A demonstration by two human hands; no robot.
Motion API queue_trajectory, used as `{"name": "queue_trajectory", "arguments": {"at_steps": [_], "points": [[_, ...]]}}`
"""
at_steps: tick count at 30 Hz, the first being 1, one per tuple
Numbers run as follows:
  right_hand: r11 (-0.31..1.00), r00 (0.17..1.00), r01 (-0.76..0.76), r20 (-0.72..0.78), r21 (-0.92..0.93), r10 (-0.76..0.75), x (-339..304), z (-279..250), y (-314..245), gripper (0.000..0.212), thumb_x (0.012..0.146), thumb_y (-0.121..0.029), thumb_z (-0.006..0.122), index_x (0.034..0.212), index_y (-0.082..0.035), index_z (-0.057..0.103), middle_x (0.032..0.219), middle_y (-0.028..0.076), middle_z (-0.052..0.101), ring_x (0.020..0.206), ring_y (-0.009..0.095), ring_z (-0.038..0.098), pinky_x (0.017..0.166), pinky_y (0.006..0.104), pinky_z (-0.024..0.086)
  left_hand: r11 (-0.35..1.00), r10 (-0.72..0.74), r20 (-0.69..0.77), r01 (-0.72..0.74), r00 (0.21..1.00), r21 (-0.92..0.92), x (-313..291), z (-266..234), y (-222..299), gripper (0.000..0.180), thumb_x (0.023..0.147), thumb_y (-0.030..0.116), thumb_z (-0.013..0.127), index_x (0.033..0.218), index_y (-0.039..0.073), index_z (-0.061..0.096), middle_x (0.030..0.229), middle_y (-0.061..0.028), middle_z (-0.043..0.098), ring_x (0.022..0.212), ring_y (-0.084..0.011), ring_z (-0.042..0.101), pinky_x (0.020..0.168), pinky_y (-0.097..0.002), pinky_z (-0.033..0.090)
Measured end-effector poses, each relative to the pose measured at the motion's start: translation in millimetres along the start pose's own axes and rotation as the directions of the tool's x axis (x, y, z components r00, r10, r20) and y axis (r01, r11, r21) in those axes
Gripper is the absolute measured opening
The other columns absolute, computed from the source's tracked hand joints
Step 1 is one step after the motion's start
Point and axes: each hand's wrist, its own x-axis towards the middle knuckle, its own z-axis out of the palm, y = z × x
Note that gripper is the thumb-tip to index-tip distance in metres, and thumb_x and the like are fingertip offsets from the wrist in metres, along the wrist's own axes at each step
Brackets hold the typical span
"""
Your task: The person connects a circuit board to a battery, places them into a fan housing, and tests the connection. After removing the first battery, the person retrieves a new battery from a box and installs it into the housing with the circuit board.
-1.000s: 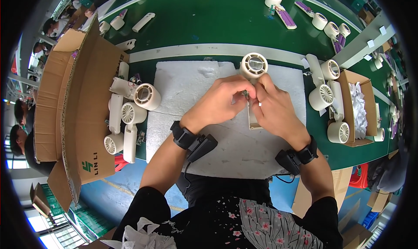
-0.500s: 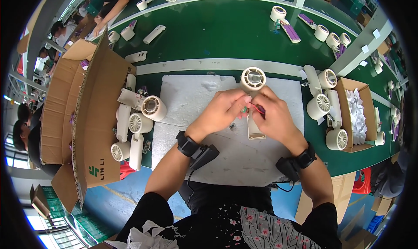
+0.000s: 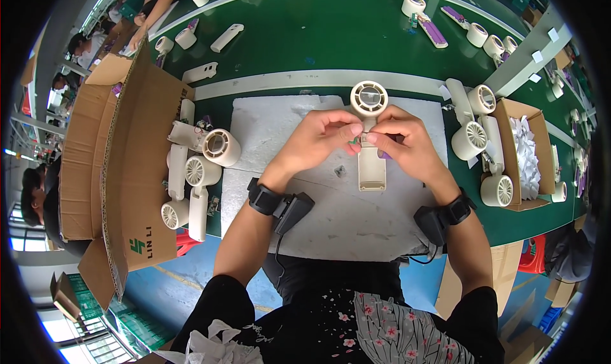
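Observation:
A cream handheld fan (image 3: 369,98) lies on the white foam pad, its round head away from me and its hollow handle (image 3: 372,172) toward me. Over the neck of the fan, the fingertips of both hands meet. My left hand (image 3: 323,138) pinches a small green circuit board (image 3: 355,142), mostly covered by the fingers. My right hand (image 3: 410,138) is closed around a purple battery (image 3: 384,154); only bits of it show between and below the fingers. Its thumb and forefinger come together beside the board. Any wire between the fingertips is too small to make out.
A large open carton (image 3: 143,173) stands at the left, with several cream fan parts (image 3: 202,171) beside it. More fan parts (image 3: 470,140) and a small box (image 3: 544,154) of white pieces are at the right. A metal rail (image 3: 273,81) crosses behind the foam pad (image 3: 286,227).
Both hands have drawn closer at the fingertips, and my right hand has turned and shifted slightly right. More of the handle shows. The red wire seen before is now hidden.

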Motion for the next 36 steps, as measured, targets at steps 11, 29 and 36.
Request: {"name": "queue_trajectory", "arguments": {"at_steps": [11,29,36], "points": [[0.981,0.995,0.094,0.053,-0.171,-0.086,-1.9,0.3,2.2,0.005,0.083,-0.003,0.070,0.084,0.001,0.069,0.085,0.003,0.050,0.067,0.010,0.052,0.053,0.0237,0.042,0.996,-0.006,0.054,0.011,0.999,-0.090,-0.2,-8.3,-3.3,0.033,0.082,-0.006,0.068,0.114,0.000,0.063,0.104,-0.0058,0.066,0.094,-0.0136,0.064,0.086,-0.0287,0.052],[0.992,0.998,0.054,0.040,-0.114,-0.050,-2.9,0.5,2.0,0.004,0.081,0.000,0.069,0.084,0.003,0.069,0.086,0.003,0.055,0.067,0.011,0.056,0.053,0.0238,0.043,0.996,-0.018,-0.024,0.016,1.000,-0.088,0.2,-9.7,-4.3,0.032,0.081,-0.005,0.071,0.111,0.000,0.062,0.104,-0.0090,0.068,0.096,-0.0166,0.066,0.090,-0.0300,0.052],[0.962,0.989,0.148,0.007,-0.228,-0.151,-5.3,-0.5,3.1,0.005,0.079,0.001,0.070,0.084,0.002,0.070,0.084,0.004,0.057,0.068,0.013,0.056,0.055,0.0260,0.043,0.996,-0.009,-0.044,0.005,0.999,-0.092,2.1,-7.1,-8.4,0.033,0.078,-0.002,0.074,0.109,0.002,0.065,0.102,-0.0087,0.069,0.093,-0.0142,0.065,0.087,-0.0281,0.052]]}}
